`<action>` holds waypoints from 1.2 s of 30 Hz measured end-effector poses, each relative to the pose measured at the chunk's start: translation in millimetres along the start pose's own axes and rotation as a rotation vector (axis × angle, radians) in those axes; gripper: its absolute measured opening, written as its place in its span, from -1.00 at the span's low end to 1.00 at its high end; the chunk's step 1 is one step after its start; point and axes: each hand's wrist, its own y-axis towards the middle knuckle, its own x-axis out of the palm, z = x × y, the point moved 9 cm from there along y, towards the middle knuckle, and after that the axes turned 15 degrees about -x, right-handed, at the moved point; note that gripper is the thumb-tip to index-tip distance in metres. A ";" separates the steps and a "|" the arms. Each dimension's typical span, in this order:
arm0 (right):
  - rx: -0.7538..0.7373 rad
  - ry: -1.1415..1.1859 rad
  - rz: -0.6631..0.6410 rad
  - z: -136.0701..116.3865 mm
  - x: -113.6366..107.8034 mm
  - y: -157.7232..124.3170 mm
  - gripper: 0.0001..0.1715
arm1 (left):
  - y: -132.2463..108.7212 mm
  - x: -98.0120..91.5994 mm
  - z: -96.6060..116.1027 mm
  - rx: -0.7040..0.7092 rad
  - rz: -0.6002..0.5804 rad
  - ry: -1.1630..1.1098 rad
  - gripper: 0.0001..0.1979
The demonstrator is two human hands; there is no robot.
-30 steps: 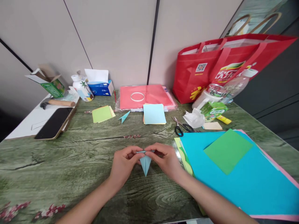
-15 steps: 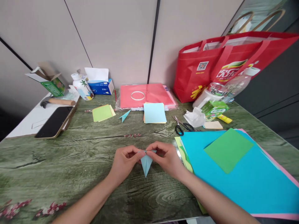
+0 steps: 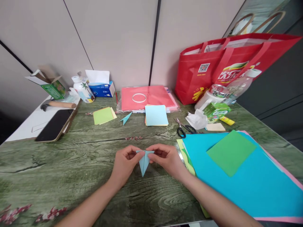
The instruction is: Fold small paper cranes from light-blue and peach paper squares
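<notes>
Both hands work close to the middle of the table's near edge, and they share 1 small piece: a folded light-blue paper [image 3: 143,167] between them over the bare wood of the table [image 3: 78,176]. The left hand [image 3: 125,163] has its thumb laid on the paper's upper left part, forefinger behind, pinched tight; the right hand [image 3: 169,160] takes the upper right corner, thumb and forefinger all but together on it. The flat top faces the far edge, the sharp tip points at the near edge, and a line runs down the middle. Whether the tip touches the wood, I cannot tell. Beyond the hands, towards the far edge, there's a blue folded dart [image 3: 126,118], with green sheets [image 3: 103,116] to its left and a stack of pale blue squares [image 3: 156,115] to its right. Over towards the right edge, a big blue sheet [image 3: 222,186] spreads wide, a green square [image 3: 231,153] on top, scissors [image 3: 179,124] just past its upper left corner. Up at the far right corner stands a red bag [image 3: 196,80]; by the left edge lies a phone [image 3: 55,124], a hammer [image 3: 61,104] just beyond.
</notes>
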 end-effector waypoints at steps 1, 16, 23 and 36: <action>-0.014 0.002 0.000 -1.9 -0.2 0.6 -0.79 | 0.2 -0.8 0.8 0.012 0.007 0.002 -0.87; 0.020 -0.068 -0.038 -2.5 -2.2 0.5 -0.77 | -4.8 5.5 12.3 0.068 -0.030 0.128 -0.88; 0.021 -0.128 -0.054 -2.5 -5.8 0.9 -0.73 | -5.3 9.2 7.4 0.036 -0.078 0.117 -0.84; 0.247 0.231 -0.233 19.4 40.2 -20.8 -0.66 | -6.8 2.7 -3.3 -0.041 -0.029 -0.085 -0.79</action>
